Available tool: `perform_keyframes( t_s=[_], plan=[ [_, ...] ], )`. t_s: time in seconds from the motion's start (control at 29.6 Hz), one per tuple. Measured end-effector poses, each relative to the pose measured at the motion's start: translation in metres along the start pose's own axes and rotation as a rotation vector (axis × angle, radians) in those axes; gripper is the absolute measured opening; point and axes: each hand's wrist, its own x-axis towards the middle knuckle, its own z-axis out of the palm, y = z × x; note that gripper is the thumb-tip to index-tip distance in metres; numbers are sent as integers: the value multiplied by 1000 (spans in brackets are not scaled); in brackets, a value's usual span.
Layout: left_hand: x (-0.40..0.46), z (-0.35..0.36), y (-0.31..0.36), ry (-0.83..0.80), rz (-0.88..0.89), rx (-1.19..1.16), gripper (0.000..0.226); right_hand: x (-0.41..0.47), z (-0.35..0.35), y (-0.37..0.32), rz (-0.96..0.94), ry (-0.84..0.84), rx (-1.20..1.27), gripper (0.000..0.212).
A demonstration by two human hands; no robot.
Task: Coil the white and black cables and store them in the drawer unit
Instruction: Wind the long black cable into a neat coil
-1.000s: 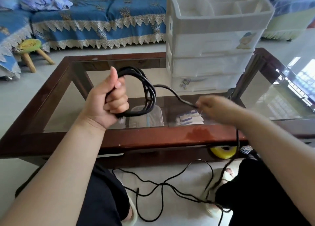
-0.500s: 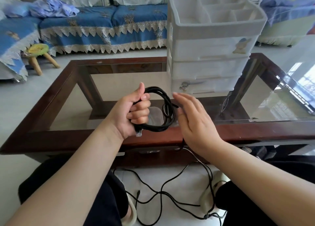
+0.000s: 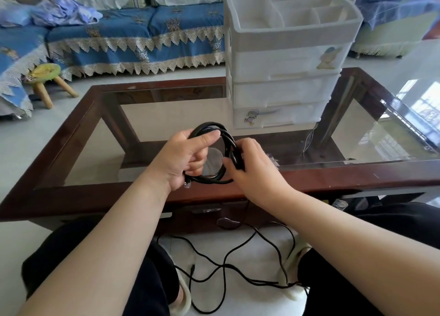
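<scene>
A black cable (image 3: 215, 128) is wound into a small coil above the front of the glass table. My left hand (image 3: 184, 157) grips the coil's left side, thumb lying over the top loop, and a clear plug end pokes out below the palm. My right hand (image 3: 250, 163) holds the coil's right side with curled fingers. The rest of the black cable (image 3: 238, 265) trails loose over the floor between my knees. The white plastic drawer unit (image 3: 285, 87) stands at the back right of the table, its three drawers closed. No white cable shows outside it.
The glass-topped table with a dark wood frame (image 3: 333, 175) fills the middle. A blue sofa with lace trim (image 3: 133, 32) runs along the back, a small green stool (image 3: 45, 71) at the left. White slippers (image 3: 289, 289) lie by my feet on the pale floor.
My right hand went from pulling the cable out at the right to the coil, and now grips its right side. The coil has come lower and nearer, with another loop laid on.
</scene>
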Motion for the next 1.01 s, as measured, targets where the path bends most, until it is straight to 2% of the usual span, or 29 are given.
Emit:
perform_keyframes(
  t_s=[0.14, 0.27, 0.34, 0.37, 0.44, 0.47, 0.54, 0.64, 0.78, 0.88, 0.95, 1.01],
  plan=[
    [3, -9, 7, 10, 60, 13, 27, 3, -14, -12, -6, -26, 0, 56],
    [-1, -16, 13, -39, 91, 97, 28, 2, -22, -20, -132, -86, -222, 78],
    [-3, -21, 19, -15, 111, 272, 26, 7, -32, -21, -193, -117, -442, 80],
    [-4, -24, 20, 17, 129, 448, 28, 10, -38, -22, -215, -126, -548, 75],
    [-5, -27, 20, 81, 148, 752, 48, 16, -49, -22, -244, -161, -661, 66],
    [-5, -28, 18, 78, 130, 741, 53, 16, -53, -22, -252, -186, -676, 66],
    [-7, -24, 15, 18, 76, 533, 44, 15, -53, -21, -274, -200, -666, 71],
    [-10, -20, 13, -65, 0, 369, 35, 12, -44, -19, -327, -86, -407, 59],
    [-12, -19, 11, -100, -9, 359, 37, 14, -40, -17, -154, -147, 236, 61],
    [-8, -17, 5, -38, 40, 394, 41, 17, -40, -20, 134, -278, 744, 62],
    [-5, -17, 2, 51, 106, 473, 45, 19, -41, -19, 223, -364, 882, 69],
    [-2, -16, 1, 151, 194, 624, 44, 20, -40, -19, 259, -361, 918, 73]
  ],
)
